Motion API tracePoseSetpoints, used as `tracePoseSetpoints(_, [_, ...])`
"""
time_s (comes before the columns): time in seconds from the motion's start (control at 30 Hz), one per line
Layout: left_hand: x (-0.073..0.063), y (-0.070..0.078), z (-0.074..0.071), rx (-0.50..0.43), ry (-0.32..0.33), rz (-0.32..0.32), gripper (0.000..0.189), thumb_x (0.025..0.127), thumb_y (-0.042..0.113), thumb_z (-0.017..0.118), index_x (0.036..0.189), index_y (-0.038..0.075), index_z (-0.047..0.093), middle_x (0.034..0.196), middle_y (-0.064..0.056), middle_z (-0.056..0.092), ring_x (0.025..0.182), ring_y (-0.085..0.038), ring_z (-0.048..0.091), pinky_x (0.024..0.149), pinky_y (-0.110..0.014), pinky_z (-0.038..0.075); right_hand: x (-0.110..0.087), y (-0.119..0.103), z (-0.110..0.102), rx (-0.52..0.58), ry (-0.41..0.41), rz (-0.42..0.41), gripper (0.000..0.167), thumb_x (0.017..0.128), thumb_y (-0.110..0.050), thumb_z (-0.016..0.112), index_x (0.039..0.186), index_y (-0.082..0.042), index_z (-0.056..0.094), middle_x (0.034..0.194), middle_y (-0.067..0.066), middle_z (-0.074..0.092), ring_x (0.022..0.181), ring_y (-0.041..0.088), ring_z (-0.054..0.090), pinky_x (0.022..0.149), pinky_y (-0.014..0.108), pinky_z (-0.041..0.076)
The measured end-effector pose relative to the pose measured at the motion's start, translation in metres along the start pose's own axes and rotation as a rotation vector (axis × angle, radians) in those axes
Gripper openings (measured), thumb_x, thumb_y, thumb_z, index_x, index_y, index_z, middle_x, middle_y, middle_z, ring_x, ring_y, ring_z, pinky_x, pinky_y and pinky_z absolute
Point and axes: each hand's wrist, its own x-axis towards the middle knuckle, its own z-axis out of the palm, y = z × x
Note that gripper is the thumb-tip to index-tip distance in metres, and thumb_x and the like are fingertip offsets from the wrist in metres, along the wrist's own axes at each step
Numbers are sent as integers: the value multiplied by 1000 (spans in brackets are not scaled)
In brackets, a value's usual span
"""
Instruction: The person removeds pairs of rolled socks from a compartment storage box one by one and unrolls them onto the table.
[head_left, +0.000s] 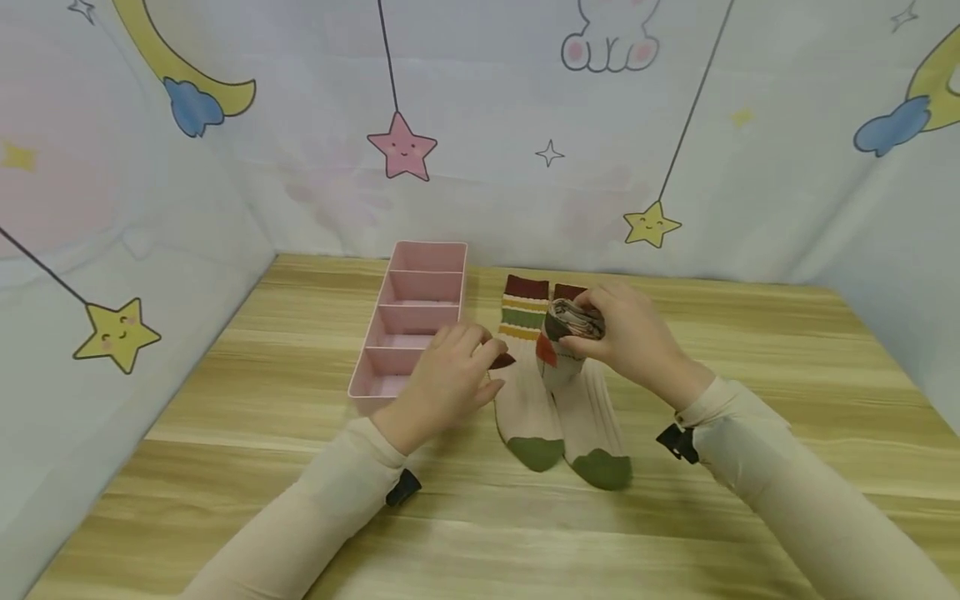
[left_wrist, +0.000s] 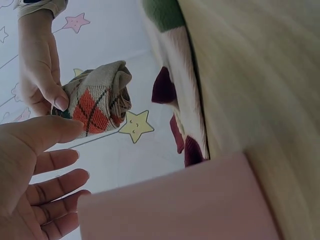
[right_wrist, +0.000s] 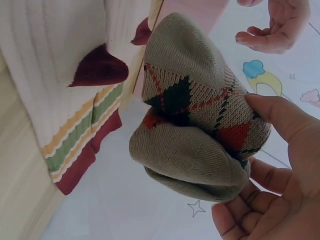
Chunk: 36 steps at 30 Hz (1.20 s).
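My right hand (head_left: 637, 337) grips a rolled pair of argyle socks (right_wrist: 195, 110), grey-beige with red and dark green diamonds, and holds it up off the table. Thumb and fingers press on its sides in the right wrist view. Below it lies a pair of cream striped socks (head_left: 525, 392) with green toes, burgundy heels and burgundy cuffs. My left hand (head_left: 450, 375) hovers between those socks and a pink divided box (head_left: 367, 371), its fingers loosely bent and holding nothing. In the left wrist view, its thumb overlaps the roll's outline; the other views show a gap between them.
The pink box stands left of the striped socks, its compartments in one row running away from me. A wooden table (head_left: 750, 517) carries everything. White cloth (head_left: 495, 200) printed with stars and moons hangs behind and at both sides.
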Motion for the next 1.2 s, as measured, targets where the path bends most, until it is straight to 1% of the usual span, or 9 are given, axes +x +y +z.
tracePoseSetpoints(0.2, [3, 11, 9, -2, 2, 34, 35, 74, 26, 80, 100, 11, 62, 93, -3, 59, 92, -21, 58, 83, -35, 45, -19, 11, -2, -28, 28, 20, 43, 78, -30, 78, 107, -1, 66, 98, 14, 67, 92, 31, 57, 80, 50, 41])
tracePoseSetpoints(0.3, [6, 18, 13, -14, -4, 49, 35, 75, 27, 80, 101, 12, 62, 94, -2, 59, 93, -20, 58, 84, -34, 46, -29, 16, -1, -26, 34, 39, 40, 77, -30, 79, 104, -2, 67, 94, 12, 68, 87, 29, 56, 75, 46, 41])
tracePoseSetpoints(0.37, [10, 24, 15, -31, -13, 57, 34, 76, 27, 79, 101, 12, 62, 95, -2, 59, 94, -21, 57, 85, -34, 45, -35, 19, -1, -22, 30, 52, 37, 77, -30, 79, 100, -4, 68, 88, 9, 67, 79, 25, 54, 69, 39, 39])
tracePoseSetpoints(0.47, [15, 33, 17, -44, -42, 69, 32, 78, 30, 77, 101, 13, 61, 97, -3, 59, 96, -20, 57, 85, -34, 45, -45, 23, -2, -12, 6, 77, 35, 77, -31, 79, 97, -4, 68, 84, 6, 67, 73, 19, 53, 65, 33, 38])
tracePoseSetpoints(0.7, [26, 54, 21, -70, -96, 99, 32, 81, 33, 74, 105, 16, 62, 98, 0, 60, 98, -18, 57, 87, -32, 45, -64, 28, -2, 37, -73, 146, 38, 80, -33, 77, 101, -3, 67, 82, 3, 65, 65, 12, 50, 58, 27, 38])
tracePoseSetpoints(0.87, [30, 66, 27, -92, -110, 124, 30, 82, 33, 73, 104, 16, 62, 100, 1, 59, 97, -17, 56, 84, -31, 44, -75, 34, 1, 58, -84, 194, 39, 81, -34, 75, 102, -2, 65, 85, 6, 66, 62, 10, 48, 58, 27, 40])
tracePoseSetpoints(0.97, [33, 73, 30, -80, -118, 133, 31, 82, 35, 73, 103, 16, 62, 100, 1, 59, 96, -16, 56, 83, -30, 44, -81, 41, 2, 77, -92, 239, 41, 84, -33, 73, 105, 0, 64, 86, 8, 66, 60, 10, 47, 57, 27, 41])
tracePoseSetpoints(1.1, [38, 84, 34, -48, -152, 149, 30, 82, 40, 72, 99, 18, 62, 99, 3, 59, 95, -15, 56, 83, -28, 43, -87, 51, 2, 97, -116, 299, 43, 87, -36, 69, 108, 1, 63, 84, 8, 65, 62, 12, 49, 56, 27, 39])
tracePoseSetpoints(1.2, [41, 91, 37, -39, -192, 168, 29, 82, 43, 71, 97, 20, 63, 98, 4, 59, 94, -14, 56, 83, -28, 43, -89, 56, 1, 93, -126, 314, 46, 88, -40, 66, 109, 1, 63, 85, 8, 66, 67, 14, 54, 58, 29, 42])
